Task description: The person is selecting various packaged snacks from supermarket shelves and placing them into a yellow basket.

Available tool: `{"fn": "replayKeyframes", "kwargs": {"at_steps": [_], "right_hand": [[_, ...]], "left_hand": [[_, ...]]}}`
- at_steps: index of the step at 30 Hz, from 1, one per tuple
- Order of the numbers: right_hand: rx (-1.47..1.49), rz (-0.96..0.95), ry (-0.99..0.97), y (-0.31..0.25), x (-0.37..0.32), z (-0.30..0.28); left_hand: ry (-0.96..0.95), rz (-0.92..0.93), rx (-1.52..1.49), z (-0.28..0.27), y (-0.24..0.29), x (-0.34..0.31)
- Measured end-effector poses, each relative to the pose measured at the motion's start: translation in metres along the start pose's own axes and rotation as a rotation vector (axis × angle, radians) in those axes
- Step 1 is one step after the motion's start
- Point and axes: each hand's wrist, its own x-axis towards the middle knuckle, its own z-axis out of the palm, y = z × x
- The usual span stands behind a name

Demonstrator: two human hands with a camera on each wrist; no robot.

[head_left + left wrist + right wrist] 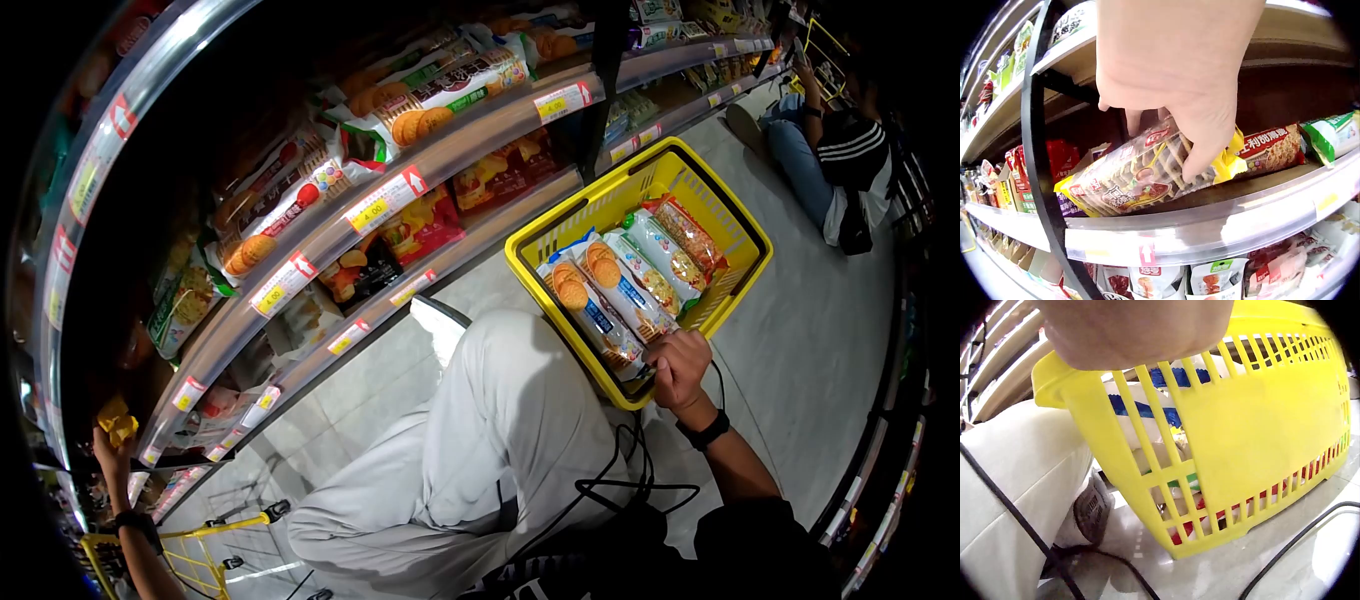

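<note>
Yellow-ended, long clear-plastic biscuit packet, gripped by the left hand, looks light but brittle, best cradled mid-length; the right hand grips a yellow slotted plastic basket.

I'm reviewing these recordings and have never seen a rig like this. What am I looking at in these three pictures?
There is no robot: a person works with two bare hands. One camera, on the head, looks down over the shop shelves and a yellow basket; one on each wrist gives the two close-ups. In the left wrist picture, the left hand grips a biscuit pack with yellow ends, just above a shelf edge. The right hand holds the basket's rim beside the person's bent leg. The basket holds several wrapped packs; more packs lie on the shelves.
</note>
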Motion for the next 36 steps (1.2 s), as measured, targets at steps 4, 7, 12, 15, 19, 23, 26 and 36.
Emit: {"fn": "replayKeyframes", "kwargs": {"at_steps": [4,7,12,15,19,23,26,36], "right_hand": [[-0.005,0.015,0.028,-0.003,-0.001,0.003],[0.019,-0.028,0.073,-0.002,0.001,0.006],[-0.041,-0.042,0.015,0.007,-0.014,0.013],[0.032,-0.028,0.021,0.017,-0.023,0.023],[0.029,0.07,-0.034,0.008,-0.022,0.018],[-0.009,0.077,-0.06,0.013,-0.025,0.021],[0.016,0.071,-0.052,0.022,-0.028,0.025],[0.209,0.144,-0.141,-0.063,0.027,-0.003]], "left_hand": [[0.163,0.133,-0.459,-0.01,0.034,-0.03],[0.228,0.19,-0.439,-0.02,0.051,-0.049],[0.282,0.172,-0.452,-0.034,0.127,-0.079],[0.354,0.2,-0.275,-0.041,0.133,-0.085],[0.434,0.26,-0.13,-0.051,0.154,-0.097],[0.479,0.223,-0.249,-0.054,0.168,-0.116],[0.509,0.279,-0.059,-0.057,0.182,-0.139],[0.29,0.595,0.004,-0.064,0.343,-0.253]]}}
